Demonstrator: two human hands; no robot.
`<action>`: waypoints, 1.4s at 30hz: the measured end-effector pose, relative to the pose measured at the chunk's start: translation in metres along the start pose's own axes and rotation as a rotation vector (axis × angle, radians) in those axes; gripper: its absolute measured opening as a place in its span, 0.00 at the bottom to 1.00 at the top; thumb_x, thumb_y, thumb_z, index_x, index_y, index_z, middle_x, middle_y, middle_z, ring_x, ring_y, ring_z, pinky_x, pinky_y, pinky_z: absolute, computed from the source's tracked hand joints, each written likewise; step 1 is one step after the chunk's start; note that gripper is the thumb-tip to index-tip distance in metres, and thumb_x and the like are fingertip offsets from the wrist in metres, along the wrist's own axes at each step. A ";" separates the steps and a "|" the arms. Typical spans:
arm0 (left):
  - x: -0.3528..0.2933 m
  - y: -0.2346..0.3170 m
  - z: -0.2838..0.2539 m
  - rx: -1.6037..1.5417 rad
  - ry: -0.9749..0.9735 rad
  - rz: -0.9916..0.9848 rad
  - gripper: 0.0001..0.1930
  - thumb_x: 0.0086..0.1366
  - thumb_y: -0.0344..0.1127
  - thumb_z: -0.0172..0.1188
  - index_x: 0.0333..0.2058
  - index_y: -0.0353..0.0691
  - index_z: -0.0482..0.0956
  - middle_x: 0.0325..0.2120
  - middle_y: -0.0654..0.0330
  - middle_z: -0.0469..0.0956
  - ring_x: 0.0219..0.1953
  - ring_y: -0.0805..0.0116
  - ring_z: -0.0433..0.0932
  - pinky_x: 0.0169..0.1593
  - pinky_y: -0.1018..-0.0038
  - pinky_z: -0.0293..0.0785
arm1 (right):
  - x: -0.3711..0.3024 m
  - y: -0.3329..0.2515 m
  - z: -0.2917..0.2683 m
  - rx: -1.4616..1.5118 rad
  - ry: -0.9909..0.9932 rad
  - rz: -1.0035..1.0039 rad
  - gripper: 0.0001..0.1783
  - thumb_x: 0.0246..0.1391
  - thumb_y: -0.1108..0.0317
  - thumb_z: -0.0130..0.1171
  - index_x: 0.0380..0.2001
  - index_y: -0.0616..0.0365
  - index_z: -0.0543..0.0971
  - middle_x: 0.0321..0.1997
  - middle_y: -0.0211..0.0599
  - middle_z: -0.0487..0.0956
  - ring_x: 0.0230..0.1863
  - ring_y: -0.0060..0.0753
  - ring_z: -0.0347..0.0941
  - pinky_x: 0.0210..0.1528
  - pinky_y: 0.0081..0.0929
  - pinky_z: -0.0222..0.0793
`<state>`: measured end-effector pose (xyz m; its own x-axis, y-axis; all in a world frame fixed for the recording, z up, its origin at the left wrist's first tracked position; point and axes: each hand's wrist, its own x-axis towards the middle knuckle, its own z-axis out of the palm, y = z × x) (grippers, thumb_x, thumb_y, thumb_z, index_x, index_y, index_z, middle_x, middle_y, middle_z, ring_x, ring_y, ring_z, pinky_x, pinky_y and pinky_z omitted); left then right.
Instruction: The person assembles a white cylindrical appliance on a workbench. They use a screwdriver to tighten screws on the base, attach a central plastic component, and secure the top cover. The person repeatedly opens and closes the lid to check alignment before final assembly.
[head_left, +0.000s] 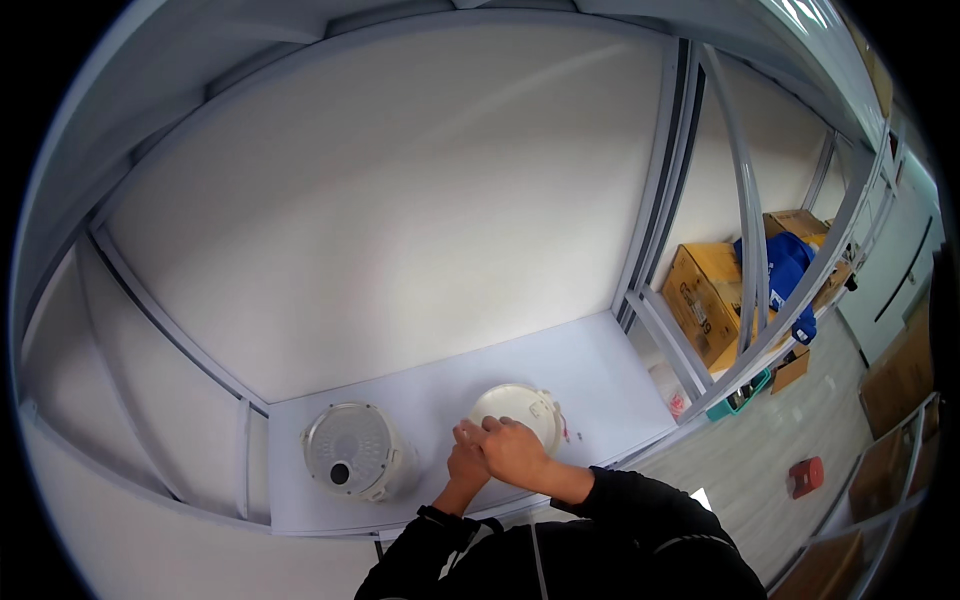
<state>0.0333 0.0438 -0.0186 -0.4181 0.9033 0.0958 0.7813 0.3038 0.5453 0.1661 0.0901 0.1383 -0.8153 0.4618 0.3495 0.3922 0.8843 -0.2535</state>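
My left hand (467,466) and my right hand (516,456) meet above the front of the table, with their fingers bent and pressed together. Whatever they pinch, if anything, is too small or too hidden to make out. Just beyond them lies a round white plastic part (541,420) with a raised edge and small fittings on its right side; my hands cover part of it. To the left stands a white, drum-shaped appliance body (352,447) with a grey metal top, patterned with small marks, and a dark round spot near its front.
A few tiny red pieces (567,434) lie right of the white part. The pale tabletop (610,375) sits inside a grey metal frame (665,160) with white panels. Beyond it at right are a yellow carton (708,300), blue cloth (788,268), a teal basket (742,398) and a red stool (806,477).
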 end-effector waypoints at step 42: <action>-0.020 0.022 -0.014 0.028 0.158 0.017 0.09 0.66 0.34 0.66 0.40 0.38 0.77 0.64 0.40 0.64 0.64 0.36 0.67 0.58 0.49 0.74 | -0.035 0.057 -0.080 0.411 0.294 0.357 0.14 0.53 0.70 0.68 0.44 0.61 0.82 0.39 0.47 0.83 0.35 0.52 0.83 0.38 0.38 0.80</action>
<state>0.0526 0.0288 0.0028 -0.4703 0.8504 0.2358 0.8006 0.2987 0.5194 0.2511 0.1303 0.1841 -0.4896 0.7757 0.3983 0.3749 0.5996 -0.7070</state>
